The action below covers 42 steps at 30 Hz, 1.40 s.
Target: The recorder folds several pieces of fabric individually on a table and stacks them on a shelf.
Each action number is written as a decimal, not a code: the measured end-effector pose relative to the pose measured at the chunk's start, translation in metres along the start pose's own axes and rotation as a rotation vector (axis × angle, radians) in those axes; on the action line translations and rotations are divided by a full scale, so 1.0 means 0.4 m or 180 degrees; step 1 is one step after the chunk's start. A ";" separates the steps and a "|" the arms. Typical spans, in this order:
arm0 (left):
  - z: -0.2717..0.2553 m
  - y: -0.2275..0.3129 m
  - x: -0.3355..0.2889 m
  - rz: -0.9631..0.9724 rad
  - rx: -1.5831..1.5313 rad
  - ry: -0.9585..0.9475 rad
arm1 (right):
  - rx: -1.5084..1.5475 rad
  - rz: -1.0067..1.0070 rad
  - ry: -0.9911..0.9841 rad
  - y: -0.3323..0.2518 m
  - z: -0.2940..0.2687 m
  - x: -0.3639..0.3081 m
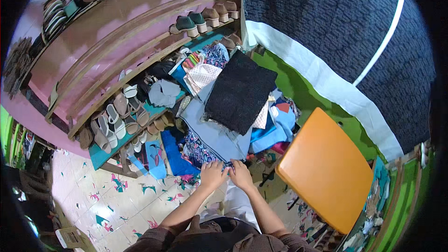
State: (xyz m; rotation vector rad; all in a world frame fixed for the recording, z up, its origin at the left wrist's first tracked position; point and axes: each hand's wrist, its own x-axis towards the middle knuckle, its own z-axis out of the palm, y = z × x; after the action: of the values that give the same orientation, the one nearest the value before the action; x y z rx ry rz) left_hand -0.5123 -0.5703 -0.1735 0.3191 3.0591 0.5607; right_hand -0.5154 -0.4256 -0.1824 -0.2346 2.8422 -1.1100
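Note:
My left hand (213,174) and my right hand (241,174) are side by side at the near edge of a large grey-blue cloth (219,137). Their fingers curl over that edge and the thumbs nearly meet. A dark strip shows along the cloth's edge between them. A folded black textured cloth (240,91) lies on top of the grey-blue one. Below and around them is a heap of fabric: a floral dark blue cloth (196,148) by my left hand, light blue fabric (281,126) to the right, and white dotted cloth (201,78) behind.
Sandals (115,121) and heeled shoes (199,22) stand on a wooden rack (112,67) at the left and back. An orange tabletop or seat (329,172) is close on my right. Coloured scraps (103,221) litter the tiled floor. Dark fabric (336,23) hangs at the far right.

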 end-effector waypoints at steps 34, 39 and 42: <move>0.213 -0.218 0.882 -0.0070 -0.0718 -0.1237 | -0.0407 0.0662 0.0865 0.155 -0.140 0.830; 0.046 -0.218 0.987 -0.0677 -0.2276 -0.0642 | -0.0572 0.0166 0.1223 0.081 -0.145 0.846; -0.072 -0.128 1.024 0.0179 -0.2599 0.0056 | -0.0626 -0.0032 0.1178 0.065 -0.153 0.864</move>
State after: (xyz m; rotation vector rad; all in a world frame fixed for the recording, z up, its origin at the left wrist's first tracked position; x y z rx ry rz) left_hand -0.9248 -0.5444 -0.1556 0.3563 2.5327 1.7035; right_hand -0.8667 -0.4253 -0.1622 -0.0586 3.2843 -0.9613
